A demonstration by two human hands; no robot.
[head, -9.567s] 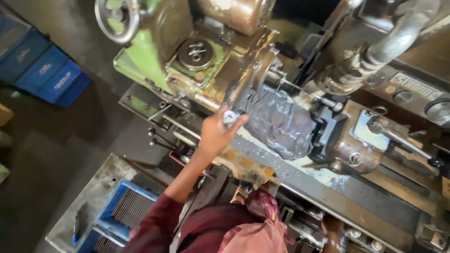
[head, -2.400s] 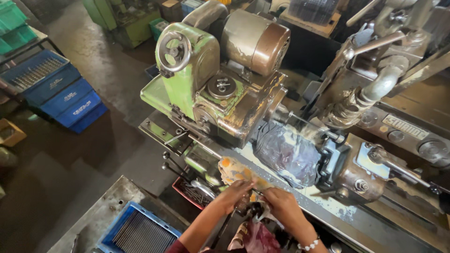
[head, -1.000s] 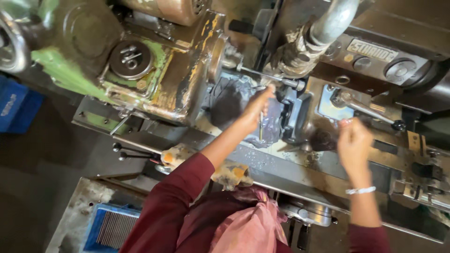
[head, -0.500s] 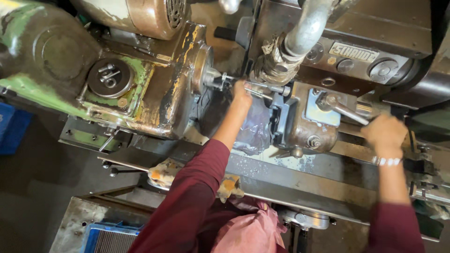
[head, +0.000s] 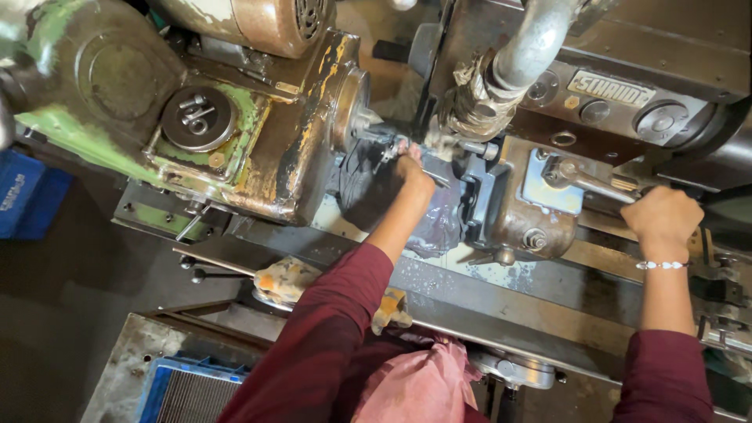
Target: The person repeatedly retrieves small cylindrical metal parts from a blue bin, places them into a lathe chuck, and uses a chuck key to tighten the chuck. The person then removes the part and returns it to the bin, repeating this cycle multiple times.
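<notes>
I look down on a worn green and brown grinding machine point(head: 258, 117). My left hand point(head: 409, 174) reaches in between the machine's spindle end point(head: 356, 117) and the grey tailstock block point(head: 521, 207), its fingers closed on a small metal part there; the part itself is mostly hidden. My right hand point(head: 664, 219) grips a metal lever point(head: 583, 178) on the tailstock block. A wrinkled dark plastic cover point(head: 439, 227) lies under my left forearm.
A grey hose point(head: 533, 47) bends down over the work zone. A dark control housing point(head: 627, 102) with knobs sits at the upper right. A blue crate point(head: 184, 388) stands at the lower left, another blue crate point(head: 23, 204) at the far left. A pink cloth point(head: 415, 384) hangs at my waist.
The view has shifted closer over the machine. My left hand has stayed at the spindle gap, and my right hand has moved right onto the lever and closed on it.
</notes>
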